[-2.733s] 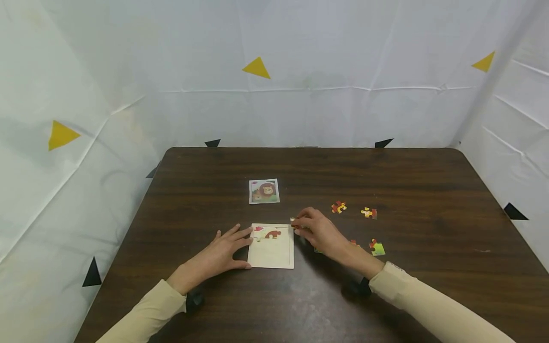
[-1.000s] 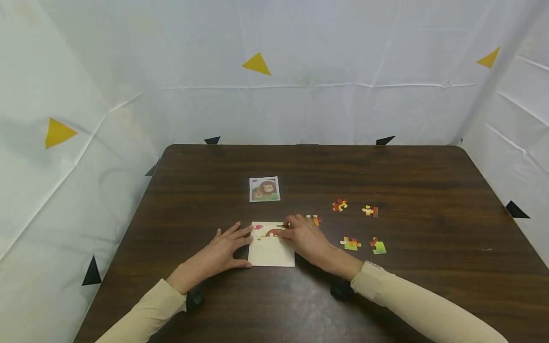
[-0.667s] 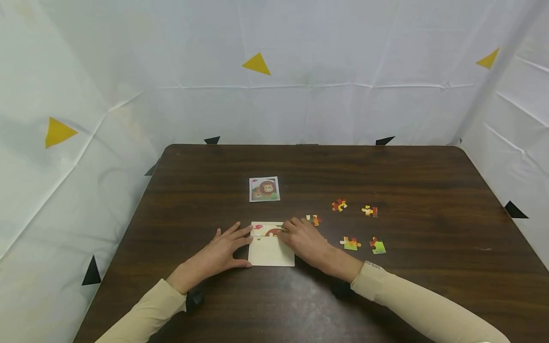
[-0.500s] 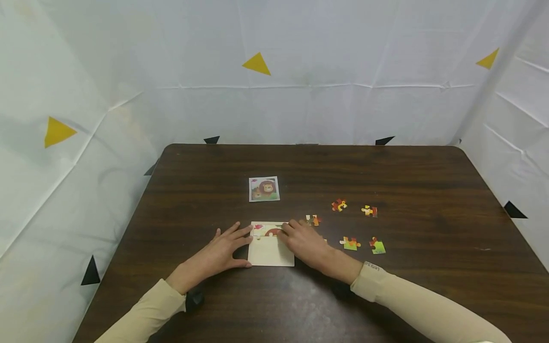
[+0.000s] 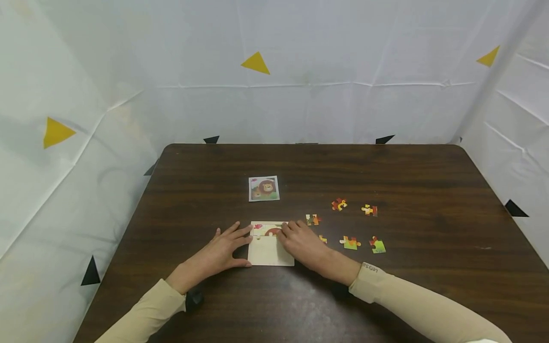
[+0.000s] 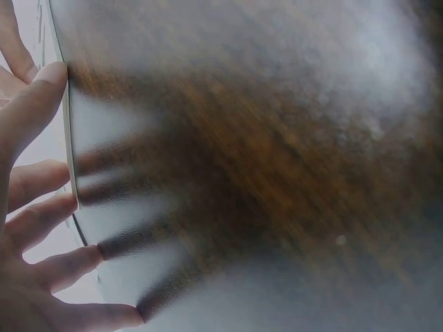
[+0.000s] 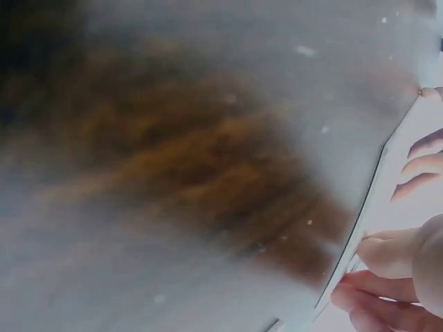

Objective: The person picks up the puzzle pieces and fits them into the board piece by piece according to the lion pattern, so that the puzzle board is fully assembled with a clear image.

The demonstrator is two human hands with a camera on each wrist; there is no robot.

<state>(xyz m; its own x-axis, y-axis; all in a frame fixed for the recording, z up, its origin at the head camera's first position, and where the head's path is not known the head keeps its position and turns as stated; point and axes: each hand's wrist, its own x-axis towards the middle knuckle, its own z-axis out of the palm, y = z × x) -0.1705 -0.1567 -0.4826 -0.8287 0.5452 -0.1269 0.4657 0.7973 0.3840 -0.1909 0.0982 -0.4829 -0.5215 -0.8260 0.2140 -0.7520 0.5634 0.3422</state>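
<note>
Change since the earliest frame: right hand (image 5: 305, 244) has come in from beside the puzzle board (image 5: 270, 244) and now lies on the board's right part; a loose piece (image 5: 312, 219) now shows just right of the board's far right corner.

Board: pale square tray, flat on the table (image 5: 411, 295), near edge facing the person. Two pieces (image 5: 267, 231) sit in its far row; the rest of the tray is bare.

Right hand: fingers (image 5: 286, 230) nearly straight, tips at the board's far right corner, pressing there; what is under them is hidden. It is the nearer hand to that corner.

Left hand (image 5: 219, 252): flat on the table, fingers spread, tips touching the board's left edge (image 6: 69, 138).

Loose pieces: four more lie well right of the board (image 5: 339, 205) (image 5: 369, 210) (image 5: 350, 243) (image 5: 377, 246).

Picture card (image 5: 263, 188): lion print, beyond the board's far edge, apart from it.
</note>
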